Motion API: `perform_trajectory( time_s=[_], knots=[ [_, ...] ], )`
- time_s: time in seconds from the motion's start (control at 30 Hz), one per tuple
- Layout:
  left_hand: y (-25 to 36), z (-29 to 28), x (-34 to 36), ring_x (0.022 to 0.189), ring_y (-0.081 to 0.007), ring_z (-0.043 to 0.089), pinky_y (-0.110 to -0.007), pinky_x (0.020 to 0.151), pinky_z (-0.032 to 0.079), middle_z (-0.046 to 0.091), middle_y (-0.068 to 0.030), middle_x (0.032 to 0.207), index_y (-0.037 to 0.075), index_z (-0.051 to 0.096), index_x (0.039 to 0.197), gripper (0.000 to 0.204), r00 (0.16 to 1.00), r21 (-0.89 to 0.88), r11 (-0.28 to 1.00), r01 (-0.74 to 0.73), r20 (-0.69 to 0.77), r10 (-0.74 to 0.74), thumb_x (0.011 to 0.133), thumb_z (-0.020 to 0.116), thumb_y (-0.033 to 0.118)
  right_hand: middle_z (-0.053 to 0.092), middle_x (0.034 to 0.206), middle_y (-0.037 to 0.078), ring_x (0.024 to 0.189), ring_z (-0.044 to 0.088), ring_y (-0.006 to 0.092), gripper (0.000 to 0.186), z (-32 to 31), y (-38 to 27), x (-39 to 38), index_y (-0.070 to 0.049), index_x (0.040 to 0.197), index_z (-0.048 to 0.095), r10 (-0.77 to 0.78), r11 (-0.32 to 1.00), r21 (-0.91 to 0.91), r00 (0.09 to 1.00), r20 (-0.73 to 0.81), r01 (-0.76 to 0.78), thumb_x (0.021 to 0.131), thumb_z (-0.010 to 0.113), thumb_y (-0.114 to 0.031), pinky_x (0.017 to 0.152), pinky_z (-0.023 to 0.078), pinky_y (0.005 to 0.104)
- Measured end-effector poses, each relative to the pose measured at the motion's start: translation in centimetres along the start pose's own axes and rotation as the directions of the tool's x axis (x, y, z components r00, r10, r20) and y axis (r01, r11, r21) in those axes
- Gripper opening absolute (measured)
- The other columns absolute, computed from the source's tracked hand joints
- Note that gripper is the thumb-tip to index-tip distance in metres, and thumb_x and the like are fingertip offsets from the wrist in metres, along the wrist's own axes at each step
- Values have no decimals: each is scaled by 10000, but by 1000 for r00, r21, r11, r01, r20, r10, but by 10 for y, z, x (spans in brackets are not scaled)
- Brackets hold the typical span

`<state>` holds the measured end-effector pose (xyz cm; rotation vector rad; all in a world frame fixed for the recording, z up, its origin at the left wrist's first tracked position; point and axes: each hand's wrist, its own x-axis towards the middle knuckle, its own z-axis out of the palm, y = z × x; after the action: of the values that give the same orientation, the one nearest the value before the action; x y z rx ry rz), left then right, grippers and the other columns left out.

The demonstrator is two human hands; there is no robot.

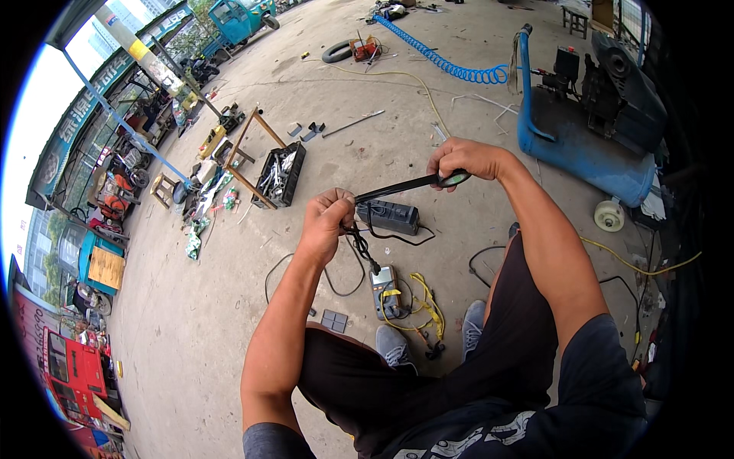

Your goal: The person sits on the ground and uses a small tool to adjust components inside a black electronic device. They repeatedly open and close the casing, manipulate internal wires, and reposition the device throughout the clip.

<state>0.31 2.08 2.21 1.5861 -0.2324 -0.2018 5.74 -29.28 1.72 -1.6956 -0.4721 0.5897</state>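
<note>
My left hand [332, 214] is closed on a black cord, with a bunched length hanging below it. My right hand [457, 161] grips the other end of the taut black strands [397, 186], at a black piece with a green patch [451, 179]. Below them on the concrete lies a black power-adapter-like box [390, 216] with cables. A grey meter [384, 292] with a screen and orange trim lies near my shoes, beside tangled yellow leads [433, 310]. The tip of the hanging cord is near the meter's top; I cannot tell whether they touch.
A blue air compressor [566, 145] with a coiled hose [459, 65] stands right. A black crate of tools [287, 161], wooden frame [252, 122], tyre [336, 50] and grey squares [335, 320] lie around. Parked red [73, 367] and blue [229, 23] vehicles line the yard's edge.
</note>
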Motion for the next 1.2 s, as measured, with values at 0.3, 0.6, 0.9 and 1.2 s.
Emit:
perform_trajectory(
  time_s=[0.3,0.6,0.9,1.2],
  knots=[
    [-3,-2,1,540,-63,370,-221,472,246,461,24,638,42,570,827,142,1000,16,1000,-16,-23,16,881,588,172,677,782,109,649,626,145,255,3,-2,-3,50,883,672,0,997,74,1000,-20,1,727,572,-125,584,528,274],
    [-3,0,1,533,-61,357,-223,472,245,460,24,634,44,571,827,138,1000,9,1000,-4,-11,4,885,588,169,664,763,121,664,618,174,250,-1,5,0,70,829,667,-11,999,36,999,47,10,679,559,-99,643,514,308],
    [-5,1,0,531,-55,362,-219,471,245,465,31,634,40,585,837,144,999,58,998,35,30,-37,888,600,174,665,755,135,616,626,174,231,-4,4,-1,72,808,659,-63,982,173,997,-48,70,690,579,-110,565,535,293],
    [-9,6,-2,532,-56,355,-229,482,247,467,43,615,38,627,845,228,992,79,991,106,62,-111,929,648,249,663,760,149,634,639,190,217,-7,2,-5,77,807,656,-72,964,250,992,-100,95,726,582,-110,561,554,309]
  ],
)
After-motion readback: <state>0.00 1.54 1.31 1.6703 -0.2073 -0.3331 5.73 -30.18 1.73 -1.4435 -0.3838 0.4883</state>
